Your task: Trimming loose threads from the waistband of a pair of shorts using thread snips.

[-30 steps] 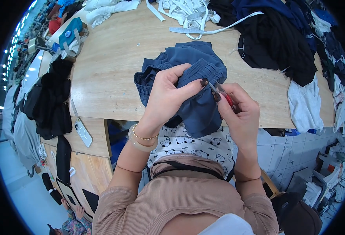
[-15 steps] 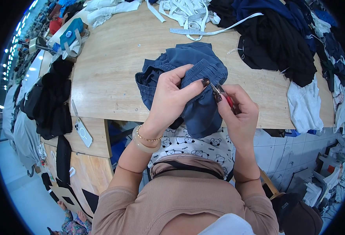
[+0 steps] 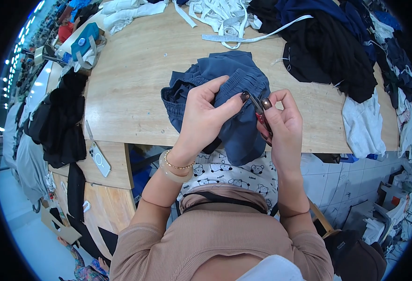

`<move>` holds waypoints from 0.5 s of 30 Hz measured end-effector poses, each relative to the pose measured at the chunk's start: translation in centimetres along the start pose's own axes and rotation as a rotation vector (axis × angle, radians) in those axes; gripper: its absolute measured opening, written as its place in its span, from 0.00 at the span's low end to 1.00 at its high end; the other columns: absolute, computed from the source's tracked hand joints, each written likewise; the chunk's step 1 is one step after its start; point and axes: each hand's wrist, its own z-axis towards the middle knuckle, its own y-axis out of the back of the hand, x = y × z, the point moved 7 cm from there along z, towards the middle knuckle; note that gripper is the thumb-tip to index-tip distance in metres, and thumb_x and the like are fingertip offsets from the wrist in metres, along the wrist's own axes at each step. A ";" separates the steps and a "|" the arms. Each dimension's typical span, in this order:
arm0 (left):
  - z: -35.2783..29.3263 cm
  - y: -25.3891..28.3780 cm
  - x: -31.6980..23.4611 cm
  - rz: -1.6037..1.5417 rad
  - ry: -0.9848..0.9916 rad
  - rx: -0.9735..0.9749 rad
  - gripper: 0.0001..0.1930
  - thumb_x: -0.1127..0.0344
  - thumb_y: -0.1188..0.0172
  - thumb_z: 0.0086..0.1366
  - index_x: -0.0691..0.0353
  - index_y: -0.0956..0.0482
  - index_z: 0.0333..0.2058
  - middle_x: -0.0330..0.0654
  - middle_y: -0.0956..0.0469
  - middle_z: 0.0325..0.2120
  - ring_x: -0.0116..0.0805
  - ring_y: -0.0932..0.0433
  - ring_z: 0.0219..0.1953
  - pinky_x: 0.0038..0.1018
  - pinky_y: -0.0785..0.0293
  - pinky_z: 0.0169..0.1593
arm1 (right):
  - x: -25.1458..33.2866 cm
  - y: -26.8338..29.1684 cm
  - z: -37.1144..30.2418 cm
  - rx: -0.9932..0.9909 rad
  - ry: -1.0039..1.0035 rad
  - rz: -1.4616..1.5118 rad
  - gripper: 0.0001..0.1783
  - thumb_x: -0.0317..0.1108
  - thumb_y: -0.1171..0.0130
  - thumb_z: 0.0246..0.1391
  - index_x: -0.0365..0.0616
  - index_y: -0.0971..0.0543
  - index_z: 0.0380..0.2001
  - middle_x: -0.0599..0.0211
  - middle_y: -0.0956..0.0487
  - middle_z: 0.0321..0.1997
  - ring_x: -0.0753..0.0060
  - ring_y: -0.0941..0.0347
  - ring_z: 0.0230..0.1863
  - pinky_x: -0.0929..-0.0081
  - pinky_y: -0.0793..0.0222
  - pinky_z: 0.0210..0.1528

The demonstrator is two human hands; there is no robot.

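A slate-blue garment (image 3: 241,136) with a gathered elastic waistband lies bunched at the table's near edge, part of it hanging over my lap. My left hand (image 3: 203,112) is closed on the gathered band, thumb on top and the other fingers mostly hidden in the cloth. Held in my right hand (image 3: 285,119) is a small pair of red-handled thread snips (image 3: 261,117). Its dark blades point up and left, at the band close to my left thumb tip. Whether the blades touch the cloth or a thread is too small to tell.
Black garments (image 3: 327,56) heap at the far right, beside a white cloth (image 3: 363,126) draped over the edge. White straps (image 3: 224,18) tangle at the back. Left of me are a phone (image 3: 99,159) and black cloth (image 3: 65,122). Another person's arm (image 3: 77,257) shows at lower left.
My right hand has turned, bringing the snips more upright and its thumb higher. My left hand and the garment stay nearly in place. At lower left, the other person and a cardboard piece have shifted.
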 end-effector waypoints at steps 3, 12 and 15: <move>0.0 0.1 0.0 -0.019 0.009 0.004 0.07 0.76 0.44 0.58 0.71 0.23 0.36 0.33 0.23 0.29 0.14 0.30 0.30 0.13 0.32 0.35 | -0.1 0.0 0.1 -0.002 -0.010 -0.040 0.09 0.30 0.48 0.59 0.45 0.38 0.31 0.74 0.29 0.20 0.94 0.42 0.18 0.94 0.52 0.18; 0.0 0.5 0.5 -0.070 0.040 0.026 0.09 0.76 0.44 0.58 0.71 0.23 0.38 0.36 0.21 0.32 0.15 0.28 0.32 0.14 0.30 0.37 | -0.6 0.0 0.6 0.011 -0.004 -0.050 0.09 0.27 0.49 0.58 0.45 0.39 0.30 0.77 0.32 0.18 0.94 0.45 0.17 0.93 0.56 0.17; -0.1 0.5 0.8 -0.070 0.060 0.026 0.10 0.75 0.43 0.58 0.71 0.23 0.39 0.36 0.22 0.32 0.16 0.28 0.32 0.14 0.30 0.38 | -0.6 -0.1 0.7 0.024 0.001 -0.040 0.09 0.28 0.49 0.58 0.45 0.39 0.30 0.77 0.33 0.18 0.93 0.45 0.17 0.93 0.56 0.17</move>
